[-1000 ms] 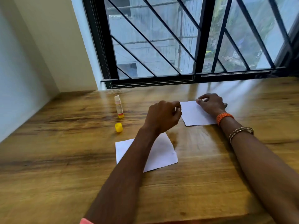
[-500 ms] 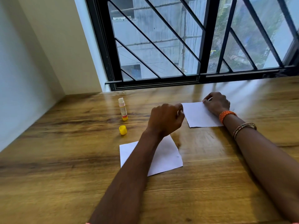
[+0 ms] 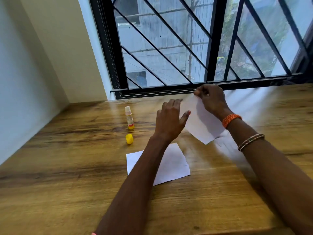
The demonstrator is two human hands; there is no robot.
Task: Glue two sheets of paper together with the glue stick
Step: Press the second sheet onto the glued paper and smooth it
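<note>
My right hand (image 3: 211, 100) pinches the top corner of a white sheet of paper (image 3: 199, 122) and holds it raised off the wooden table (image 3: 67, 175), tilted. Beside that sheet's left edge is my left hand (image 3: 169, 122), fingers spread, seemingly touching the paper. A second white sheet (image 3: 172, 165) lies flat on the table nearer to me, partly covered by my left forearm. The uncapped glue stick (image 3: 129, 117) stands upright to the left, and its yellow cap (image 3: 129, 139) lies just in front of it.
A black barred window (image 3: 186, 48) runs along the far edge of the table. A pale wall (image 3: 25, 82) closes the left side. My right wrist carries an orange band (image 3: 231, 119) and thin bangles (image 3: 250, 141).
The far sheet lay flat under both hands; now my right hand has lifted it off the table by a corner, and my left hand has opened beside it.
</note>
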